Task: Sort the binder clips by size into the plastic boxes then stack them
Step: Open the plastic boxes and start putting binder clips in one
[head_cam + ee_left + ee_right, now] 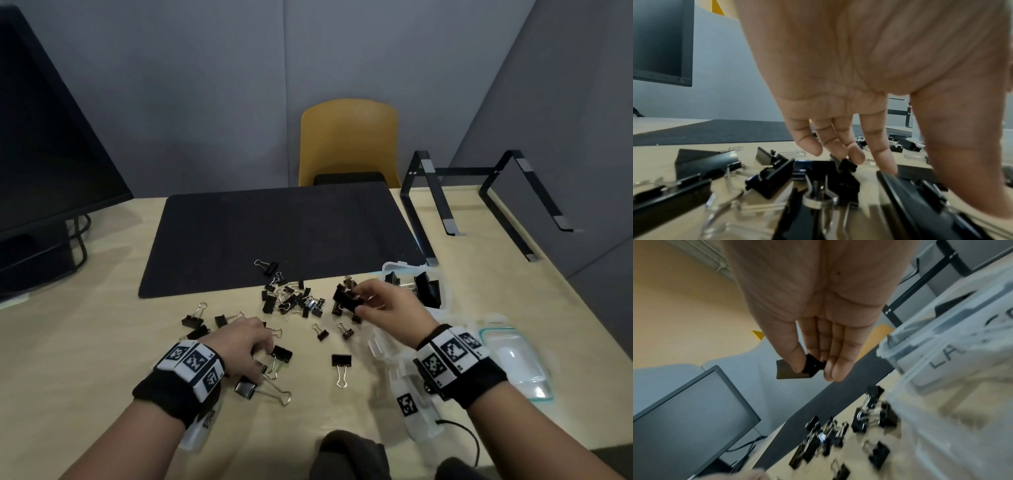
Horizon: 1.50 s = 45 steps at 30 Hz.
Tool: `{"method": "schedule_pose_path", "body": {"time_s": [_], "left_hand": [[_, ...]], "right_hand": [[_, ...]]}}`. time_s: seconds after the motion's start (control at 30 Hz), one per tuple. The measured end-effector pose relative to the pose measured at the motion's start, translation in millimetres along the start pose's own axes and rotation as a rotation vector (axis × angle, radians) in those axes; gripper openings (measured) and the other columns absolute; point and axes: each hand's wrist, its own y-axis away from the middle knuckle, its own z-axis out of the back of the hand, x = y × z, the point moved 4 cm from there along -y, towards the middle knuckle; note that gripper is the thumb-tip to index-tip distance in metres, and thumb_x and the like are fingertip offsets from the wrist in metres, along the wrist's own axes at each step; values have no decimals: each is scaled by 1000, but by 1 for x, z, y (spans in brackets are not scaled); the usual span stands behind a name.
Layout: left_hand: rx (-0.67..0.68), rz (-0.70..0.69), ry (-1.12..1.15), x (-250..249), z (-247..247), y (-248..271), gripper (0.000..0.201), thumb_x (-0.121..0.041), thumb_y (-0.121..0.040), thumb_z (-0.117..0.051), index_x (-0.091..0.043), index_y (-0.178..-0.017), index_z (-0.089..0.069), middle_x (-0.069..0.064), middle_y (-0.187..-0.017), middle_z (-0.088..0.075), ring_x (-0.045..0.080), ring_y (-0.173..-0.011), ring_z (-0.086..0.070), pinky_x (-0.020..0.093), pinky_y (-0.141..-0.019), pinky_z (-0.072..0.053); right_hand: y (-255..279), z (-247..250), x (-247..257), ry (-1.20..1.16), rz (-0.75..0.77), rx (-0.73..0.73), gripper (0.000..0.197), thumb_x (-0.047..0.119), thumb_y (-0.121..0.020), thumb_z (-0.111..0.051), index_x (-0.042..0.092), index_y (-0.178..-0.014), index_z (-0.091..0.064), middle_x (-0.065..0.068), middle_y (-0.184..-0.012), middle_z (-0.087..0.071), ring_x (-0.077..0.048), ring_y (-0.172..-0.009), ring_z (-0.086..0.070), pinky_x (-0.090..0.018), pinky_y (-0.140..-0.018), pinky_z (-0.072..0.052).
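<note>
Black binder clips of several sizes lie scattered on the wooden table, with a dense pile [291, 301] at the mat's front edge, also visible in the right wrist view as the pile [824, 434]. My right hand [356, 300] [813, 371] is raised above the table and pinches a large clip [346, 299] [795, 369] between thumb and fingers. Just right of it stands a clear plastic box [394, 264] [941, 353] holding large clips. My left hand [265, 359] [931, 188] is down among the near clips, thumb and index finger on a medium clip [281, 353] [910, 186] that lies on the table.
More clear boxes [387, 356] and a lid [524, 363] lie under and right of my right wrist. A black mat [274, 233] covers the table's middle. A monitor [41, 137] stands at the left, a laptop stand [479, 198] at the back right, a yellow chair [349, 140] behind.
</note>
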Motion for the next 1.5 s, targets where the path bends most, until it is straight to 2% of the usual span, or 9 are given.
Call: {"method": "schedule_pose_path", "body": {"time_s": [0.17,0.27,0.4,0.6,0.83,1.0,1.2,1.33,1.5], "left_hand": [[-7,28,68,-3,-4,9,44,-39,-64,-80,-43,-98,-52,-17,-107,-43,6,-99,-46,31,-91,-47],[26,39,94,-8,-6,17,51,-34,-65,-82,-37,-107,-52,-15,-113,-45,6,-101,-47,22,-87,-44],[34,110,105,-8,-16,30,60,-30,-67,-80,-41,-115,-46,-25,-123,-39,4,-107,-46,26,-91,-45],[-40,132,147,-12,-17,31,53,-17,-67,-68,-43,-106,-45,-20,-119,-38,7,-102,-50,24,-83,-52],[-107,186,238,-23,-17,26,48,-21,-71,-65,-41,-108,-42,-12,-103,-52,7,-89,-54,20,-67,-46],[-154,176,322,-31,-3,17,45,-25,-74,-68,-43,-105,-41,-10,-103,-57,8,-91,-56,24,-76,-49],[-196,124,344,-51,21,2,47,-26,-78,-66,-42,-113,-40,-9,-104,-59,6,-82,-59,19,-65,-47],[-234,73,419,-64,34,-7,47,-23,-75,-66,-43,-112,-45,-11,-103,-60,9,-85,-61,28,-76,-53],[-263,-3,480,-83,45,-17,46,-20,-73,-66,-44,-107,-47,-11,-99,-63,9,-87,-62,33,-82,-54]], "right_hand": [[-1,32,-19,-51,-21,-89,25,12,-83,-68,24,-104,-63,0,-97,-68,-15,-89,-65,-30,-85,-53],[1,44,-27,-84,-28,-116,25,10,-82,-68,25,-101,-63,2,-94,-68,-15,-88,-65,-26,-81,-53],[2,55,-30,-110,-21,-125,26,7,-84,-66,24,-104,-63,8,-91,-66,-7,-82,-64,-11,-69,-48],[0,68,-35,-76,-28,-122,24,10,-84,-66,26,-102,-62,7,-89,-66,-14,-82,-65,-30,-77,-54],[-1,102,-49,-39,-15,-161,22,11,-86,-64,21,-105,-63,4,-97,-66,-13,-90,-63,-20,-78,-45],[3,121,-71,5,-45,-143,23,10,-85,-64,22,-105,-63,4,-98,-67,-14,-91,-62,-21,-79,-44],[0,118,-86,145,-79,31,24,11,-85,-64,29,-100,-63,4,-98,-68,-11,-88,-59,-27,-86,-45],[-9,111,-83,271,-48,107,25,14,-86,-63,23,-109,-64,5,-101,-66,-10,-89,-57,-19,-81,-41],[-22,97,-87,432,-44,127,17,22,-83,-65,25,-100,-61,0,-96,-60,-19,-91,-56,-28,-81,-46]]}}
